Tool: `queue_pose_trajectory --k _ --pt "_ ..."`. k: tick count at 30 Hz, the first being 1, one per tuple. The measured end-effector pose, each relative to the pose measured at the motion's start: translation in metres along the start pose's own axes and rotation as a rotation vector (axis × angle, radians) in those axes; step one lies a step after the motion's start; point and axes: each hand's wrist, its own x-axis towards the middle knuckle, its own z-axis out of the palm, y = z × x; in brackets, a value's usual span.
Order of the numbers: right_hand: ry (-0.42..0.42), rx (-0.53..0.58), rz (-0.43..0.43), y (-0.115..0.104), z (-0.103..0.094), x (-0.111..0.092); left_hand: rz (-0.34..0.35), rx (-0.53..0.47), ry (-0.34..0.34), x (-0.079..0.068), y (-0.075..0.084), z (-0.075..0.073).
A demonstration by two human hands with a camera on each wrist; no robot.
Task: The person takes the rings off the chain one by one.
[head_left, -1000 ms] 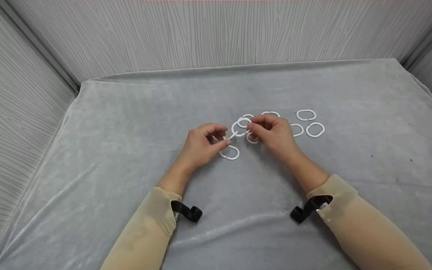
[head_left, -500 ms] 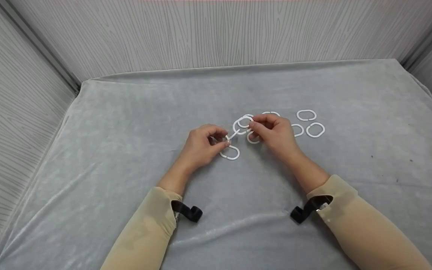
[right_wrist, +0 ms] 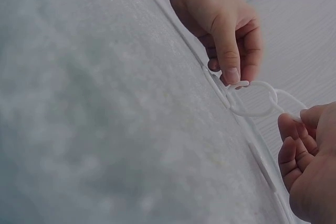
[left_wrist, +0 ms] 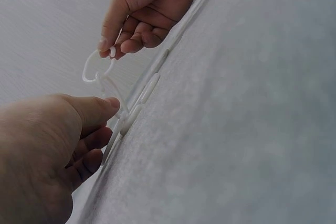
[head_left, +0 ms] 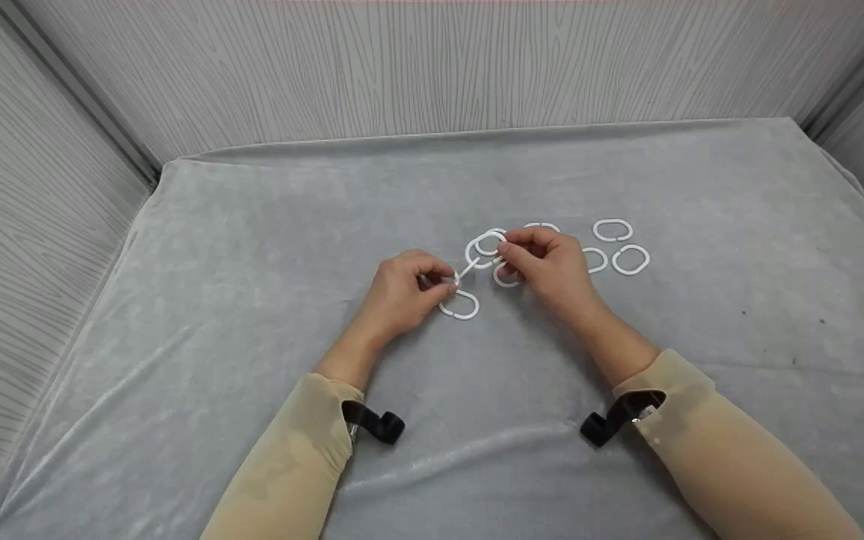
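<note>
My left hand (head_left: 406, 292) pinches one white oval link (right_wrist: 252, 115) between thumb and fingers, a little above the cloth. A second white link (left_wrist: 85, 72) is in my right hand (head_left: 552, 266), pinched between thumb and fingertips. The two links pass through each other, and a gap shows in the left one beside my thumb in the right wrist view. Just below my left fingertips a loose link (head_left: 467, 318) lies on the cloth. Another link (head_left: 505, 285) lies under my right fingers, partly hidden.
Grey cloth (head_left: 289, 210) covers the table. Past my right hand lie more white links, including an upper link (head_left: 612, 220) and a lower link (head_left: 631, 273). A pale wood-grain panel (head_left: 432, 67) stands behind the table.
The right hand has shifted very slightly right, drawing its link a little away from the left hand. Both hands keep their pinch, and the loose links stay in place.
</note>
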Motion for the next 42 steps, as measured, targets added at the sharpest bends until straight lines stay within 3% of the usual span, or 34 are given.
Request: queue_pose_trajectory --k 21,35,42 --pt "-0.007 0.007 0.0 0.0006 -0.0054 0.0005 -0.013 -0.005 -0.017 0.0029 0.0022 0.0042" --pt "-0.021 0.048 0.016 0.0006 -0.0017 0.0015 0.033 -0.013 0.175 0.0038 0.0009 -0.0001" --pt "-0.02 0.025 -0.004 0.0004 -0.0022 0.0016 0.055 -0.004 0.236 0.0046 0.0013 -0.0018"
